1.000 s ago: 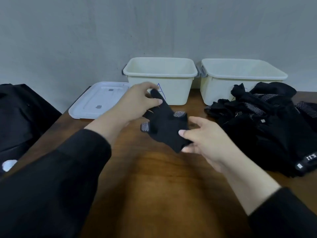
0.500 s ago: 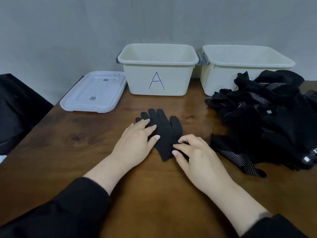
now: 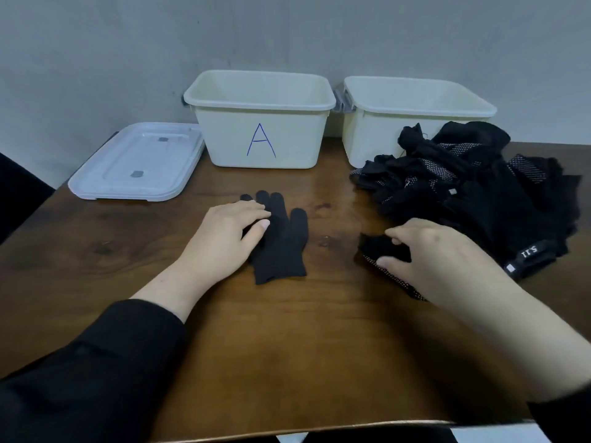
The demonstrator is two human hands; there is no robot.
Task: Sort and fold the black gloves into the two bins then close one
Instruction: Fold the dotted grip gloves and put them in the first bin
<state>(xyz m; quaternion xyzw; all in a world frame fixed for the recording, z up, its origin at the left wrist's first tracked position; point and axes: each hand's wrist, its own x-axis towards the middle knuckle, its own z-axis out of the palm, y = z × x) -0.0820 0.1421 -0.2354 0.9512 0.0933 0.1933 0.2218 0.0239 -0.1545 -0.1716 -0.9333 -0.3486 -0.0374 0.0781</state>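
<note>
Our right hand (image 3: 444, 260) covers most of the dotted black glove (image 3: 380, 247) it pinches beside the heap of black gloves (image 3: 473, 193), whose right edge is cut off. Our left hand (image 3: 230, 238) lies flat, fingers relaxed, on the plain black knit glove (image 3: 281, 247) mid-table. The cream plastic bin marked A (image 3: 260, 123) shows nothing inside.

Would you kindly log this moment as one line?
left hand: pressing flat glove | right hand: pinching dotted glove | bins: open
</note>
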